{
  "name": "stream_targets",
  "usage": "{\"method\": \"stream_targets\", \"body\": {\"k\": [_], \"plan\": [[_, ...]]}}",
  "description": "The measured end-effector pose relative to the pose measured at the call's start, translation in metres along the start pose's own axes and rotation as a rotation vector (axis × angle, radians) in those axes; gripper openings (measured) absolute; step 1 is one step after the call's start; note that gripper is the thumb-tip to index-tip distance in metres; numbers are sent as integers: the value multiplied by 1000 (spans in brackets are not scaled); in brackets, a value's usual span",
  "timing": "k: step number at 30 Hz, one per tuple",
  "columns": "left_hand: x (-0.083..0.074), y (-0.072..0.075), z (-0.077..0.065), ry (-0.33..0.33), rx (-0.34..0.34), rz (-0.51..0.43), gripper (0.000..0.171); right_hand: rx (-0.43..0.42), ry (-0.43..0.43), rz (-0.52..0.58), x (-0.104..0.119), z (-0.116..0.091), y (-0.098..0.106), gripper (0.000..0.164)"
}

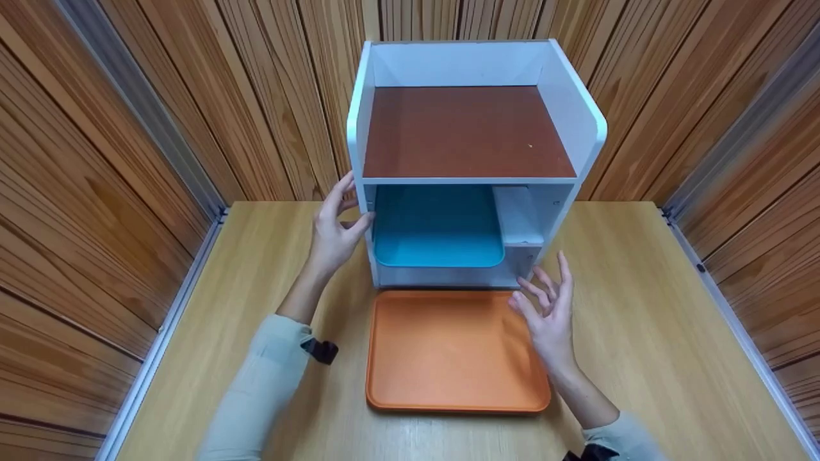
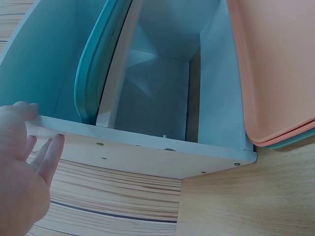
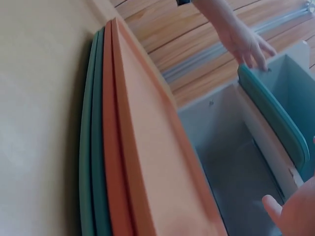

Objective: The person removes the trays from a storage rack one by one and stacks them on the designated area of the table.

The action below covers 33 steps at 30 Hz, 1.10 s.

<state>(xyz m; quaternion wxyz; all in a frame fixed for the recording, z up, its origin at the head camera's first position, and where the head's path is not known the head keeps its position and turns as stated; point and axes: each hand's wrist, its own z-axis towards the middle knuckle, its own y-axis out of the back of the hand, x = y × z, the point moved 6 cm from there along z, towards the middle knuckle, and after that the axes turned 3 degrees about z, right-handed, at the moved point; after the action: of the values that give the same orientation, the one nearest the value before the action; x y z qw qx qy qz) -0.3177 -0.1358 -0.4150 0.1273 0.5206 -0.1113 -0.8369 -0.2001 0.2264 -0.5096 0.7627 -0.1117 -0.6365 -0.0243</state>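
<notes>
A white shelf unit [image 1: 471,276] with a brown top board [image 1: 467,131] stands at the back of the table. In its middle compartment lies a teal tray [image 1: 439,227], its front edge jutting out a little. My left hand [image 1: 335,234] grips the unit's left side panel [image 2: 142,152], thumb at the front edge and fingers against the outer face. Near the unit's lower right front corner, my right hand [image 1: 552,320] hovers with spread fingers, holding nothing. Below it, an orange tray [image 1: 448,358] tops a stack in front of the unit.
Teal trays [image 3: 93,147] lie beneath the orange ones in the front stack. Right of the teal tray inside the unit is a white ledge [image 1: 517,214]. Wood-patterned walls [image 1: 275,96] enclose the wooden table [image 1: 653,358] at the back and sides.
</notes>
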Motion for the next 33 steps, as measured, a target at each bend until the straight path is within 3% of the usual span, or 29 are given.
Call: {"method": "stream_targets", "body": {"k": [5, 10, 33], "plan": [[-1, 1, 1, -1, -1, 6, 72, -5, -36, 103, 2, -2, -17, 104], [1, 0, 1, 6, -5, 8, 72, -5, -84, 135, -1, -3, -33, 102], [0, 0, 0, 19, -2, 11, 72, 34, -82, 285, 3, 4, -83, 84]]}}
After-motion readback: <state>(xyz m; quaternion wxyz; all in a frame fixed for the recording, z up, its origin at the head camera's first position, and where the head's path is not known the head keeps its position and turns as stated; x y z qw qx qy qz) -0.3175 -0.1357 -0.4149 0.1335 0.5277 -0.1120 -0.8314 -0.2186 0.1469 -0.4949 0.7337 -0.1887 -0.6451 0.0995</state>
